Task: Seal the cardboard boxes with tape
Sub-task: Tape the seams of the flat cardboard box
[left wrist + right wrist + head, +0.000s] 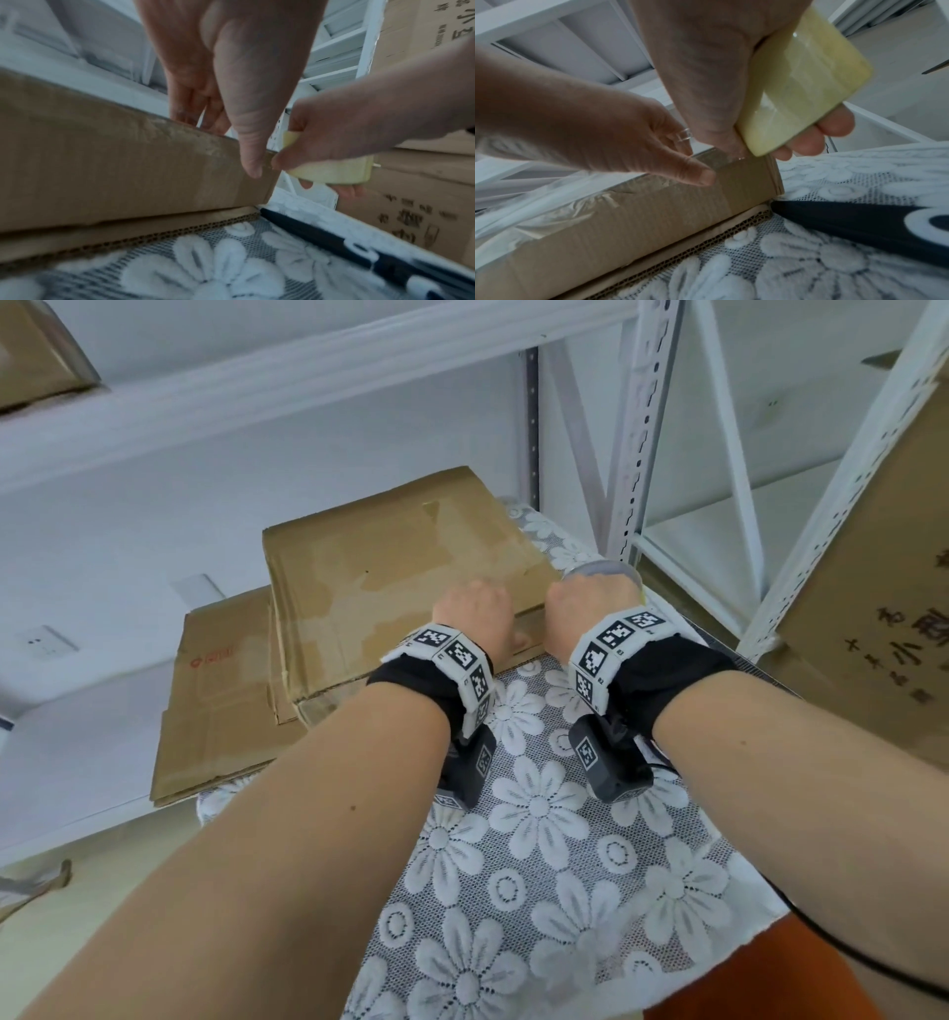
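A flat brown cardboard box (400, 577) lies on the lace-covered table (539, 814), with clear tape wrinkled over its top and near side (582, 205). My left hand (475, 608) is at the box's near right corner, fingers (190, 109) laid straight over the top edge and thumb (253, 168) pressing the side face. Just right of that corner my right hand (583, 603) grips a yellowish roll of clear tape (800, 81). A short strip of tape runs from the roll onto the box edge beside the thumb.
A second flattened cardboard (215, 701) sticks out under the box to the left. A large printed carton (873, 588) stands close on the right, and white metal shelving (637, 454) rises behind the table. A dark strip (872, 227) shows through the lace along the table's right edge.
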The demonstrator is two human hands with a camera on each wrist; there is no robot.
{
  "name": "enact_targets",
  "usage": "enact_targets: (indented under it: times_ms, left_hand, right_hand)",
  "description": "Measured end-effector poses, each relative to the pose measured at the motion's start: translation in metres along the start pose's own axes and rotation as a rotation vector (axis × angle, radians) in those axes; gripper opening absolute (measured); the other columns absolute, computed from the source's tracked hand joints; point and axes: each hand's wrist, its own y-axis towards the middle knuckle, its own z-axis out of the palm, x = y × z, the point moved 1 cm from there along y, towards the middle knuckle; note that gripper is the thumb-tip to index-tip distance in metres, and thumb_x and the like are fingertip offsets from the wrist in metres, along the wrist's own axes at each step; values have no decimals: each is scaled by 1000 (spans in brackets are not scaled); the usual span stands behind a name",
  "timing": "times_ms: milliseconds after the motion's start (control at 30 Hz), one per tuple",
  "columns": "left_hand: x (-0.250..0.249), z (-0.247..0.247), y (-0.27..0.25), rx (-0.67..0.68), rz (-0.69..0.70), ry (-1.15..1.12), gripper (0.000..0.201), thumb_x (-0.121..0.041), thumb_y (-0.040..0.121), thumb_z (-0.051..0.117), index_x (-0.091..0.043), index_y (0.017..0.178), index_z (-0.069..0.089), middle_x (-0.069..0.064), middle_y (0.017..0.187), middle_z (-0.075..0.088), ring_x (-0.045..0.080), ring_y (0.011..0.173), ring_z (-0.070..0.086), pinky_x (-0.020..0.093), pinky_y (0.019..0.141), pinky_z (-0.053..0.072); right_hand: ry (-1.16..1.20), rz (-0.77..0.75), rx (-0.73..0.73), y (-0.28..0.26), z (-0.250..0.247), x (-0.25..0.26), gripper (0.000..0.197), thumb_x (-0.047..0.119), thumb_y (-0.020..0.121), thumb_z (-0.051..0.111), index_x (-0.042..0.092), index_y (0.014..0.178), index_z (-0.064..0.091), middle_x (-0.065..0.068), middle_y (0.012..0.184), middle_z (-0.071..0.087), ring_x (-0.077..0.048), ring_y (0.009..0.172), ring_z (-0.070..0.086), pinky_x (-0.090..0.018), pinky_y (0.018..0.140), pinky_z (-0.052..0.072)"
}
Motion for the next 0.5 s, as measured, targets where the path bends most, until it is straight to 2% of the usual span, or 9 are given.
enact_targets:
  times_ms: [100,167,200,267,333,433,500]
  left_hand:
    - [-3,1,4,-38,31,44,57,-56,93,52,-10,127,48,9,116,57,24,100,60,32,74,45]
    - [-6,-3,6,-51,60,84,52,-54,96,47,-16,131,48,11,116,56,25,94,60,32,66,42]
    - [-8,-5,7,-52,65,105,48,-52,98,45,-17,131,49,12,116,55,24,90,59,32,63,39]
    - [-11,-4,7,-58,65,116,42,-49,99,44,-17,126,53,12,118,54,25,88,60,32,61,37]
    - [-10,1,7,-78,66,101,38,-47,100,45,-17,119,57,9,117,56,26,90,62,32,61,36]
    - [-8,4,11,-99,85,78,31,-44,100,45,-17,107,58,3,106,62,25,90,62,31,61,34]
    - [-6,2,14,-88,91,100,31,-46,99,46,-18,104,58,2,101,64,24,91,62,31,62,35]
  right_hand:
    - [18,-18,-36,1,2,-3,21,8,89,44,9,91,65,-4,79,58,-21,69,52,-26,53,33]
    - [45,-32,-57,1,4,-5,22,8,89,43,7,96,64,-7,89,65,-24,77,60,-28,59,38]
    - [61,-37,-67,1,6,-7,22,8,89,43,6,96,64,-7,91,66,-23,79,62,-27,60,38]
    - [93,-45,-73,1,10,-10,20,10,91,45,6,95,64,-5,83,63,-21,74,58,-24,56,35]
    - [103,-84,1,-4,15,-18,19,18,92,50,7,100,63,-3,83,60,-20,76,58,-24,55,34]
    - [199,-131,160,-14,21,-29,31,31,87,59,12,113,59,-9,107,63,-30,101,61,-34,71,39]
    - [237,-133,176,-19,20,-33,34,36,85,60,15,112,60,-10,111,62,-32,103,59,-36,74,40]
